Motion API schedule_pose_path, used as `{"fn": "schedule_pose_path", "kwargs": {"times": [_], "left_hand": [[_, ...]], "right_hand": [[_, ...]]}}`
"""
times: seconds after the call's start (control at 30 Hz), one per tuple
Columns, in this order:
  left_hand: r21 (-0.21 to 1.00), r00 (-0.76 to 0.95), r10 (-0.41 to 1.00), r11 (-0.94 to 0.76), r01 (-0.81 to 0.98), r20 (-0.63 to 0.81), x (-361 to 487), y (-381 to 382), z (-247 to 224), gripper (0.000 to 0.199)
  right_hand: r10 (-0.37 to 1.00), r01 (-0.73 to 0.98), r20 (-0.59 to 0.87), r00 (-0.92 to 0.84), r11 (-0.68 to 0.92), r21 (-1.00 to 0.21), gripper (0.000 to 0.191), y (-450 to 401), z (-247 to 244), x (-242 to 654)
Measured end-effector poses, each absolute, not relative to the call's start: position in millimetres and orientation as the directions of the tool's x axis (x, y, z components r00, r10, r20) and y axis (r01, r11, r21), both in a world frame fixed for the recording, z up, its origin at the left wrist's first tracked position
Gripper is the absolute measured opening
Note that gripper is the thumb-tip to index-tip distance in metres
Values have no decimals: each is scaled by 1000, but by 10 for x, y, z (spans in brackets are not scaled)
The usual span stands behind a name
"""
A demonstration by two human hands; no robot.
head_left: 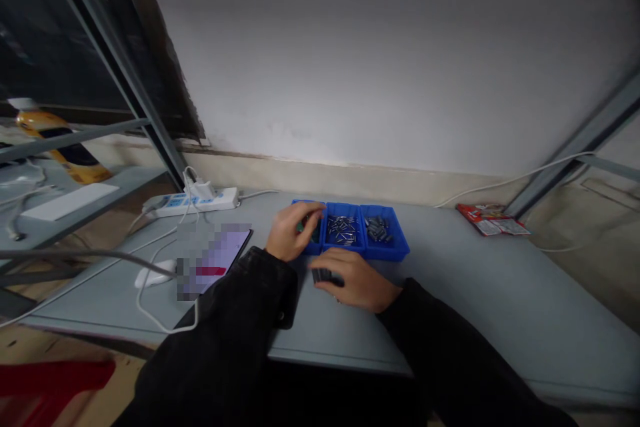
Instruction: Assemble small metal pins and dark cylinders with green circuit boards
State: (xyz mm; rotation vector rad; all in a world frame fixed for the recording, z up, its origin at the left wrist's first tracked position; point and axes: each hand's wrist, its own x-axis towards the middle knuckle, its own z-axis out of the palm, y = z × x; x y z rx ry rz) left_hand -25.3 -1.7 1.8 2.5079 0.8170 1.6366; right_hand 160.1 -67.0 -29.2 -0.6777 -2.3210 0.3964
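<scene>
My left hand [293, 230] reaches over the left blue bin [313, 250], its fingers curved and apart, with no held thing showing. Small green and red pieces partly show beneath those fingers. Just in front of the bins, my right hand [357, 277] grips a dark grey ridged block [323, 275] between thumb and fingers; part of it is hidden. The middle blue bin [343, 247] holds many thin shiny metal pins [343, 227]. Dark grey short cylinders [379, 229] lie in the right blue bin [397, 253].
A phone [225, 257], a white charger [156, 273] and loose cables lie left on the grey table [450, 307]. Behind them is a white power strip [220, 199]. A red snack packet [493, 220] lies at the back right. An orange drink bottle [65, 143] leans at far left.
</scene>
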Motion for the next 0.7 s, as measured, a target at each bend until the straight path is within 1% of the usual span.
{"fn": "schedule_pose_path", "kwargs": {"times": [0.1,0.17,0.2,0.3,0.43,0.53,0.63,0.7], "left_hand": [[273,393,405,-896,351,825,-190,-44,-36,24],[251,446,377,-915,316,812,-146,-56,-70,27],[243,467,365,-922,301,805,-125,-60,-86,28],[223,507,338,-935,275,793,-74,-62,-129,29],[210,518,347,-929,305,782,-68,-41,-164,22],[196,517,339,-930,311,786,-83,-31,-167,19],[200,511,343,-928,315,788,-85,-42,-159,20],[218,494,367,-917,333,788,-81,-51,-158,20]], "right_hand": [[631,427,702,-331,763,-485,30,-621,-234,1694],[624,485,766,-154,724,-492,29,-564,-206,1776],[621,498,776,-105,708,-500,29,-535,-201,1810],[640,463,765,-75,702,-542,28,-475,-222,1857],[712,322,696,-98,684,-654,26,-476,-279,1804],[755,265,650,-85,646,-716,23,-483,-294,1767],[765,254,641,-55,632,-733,21,-468,-293,1765],[752,294,657,-58,641,-709,19,-458,-291,1775]]}}
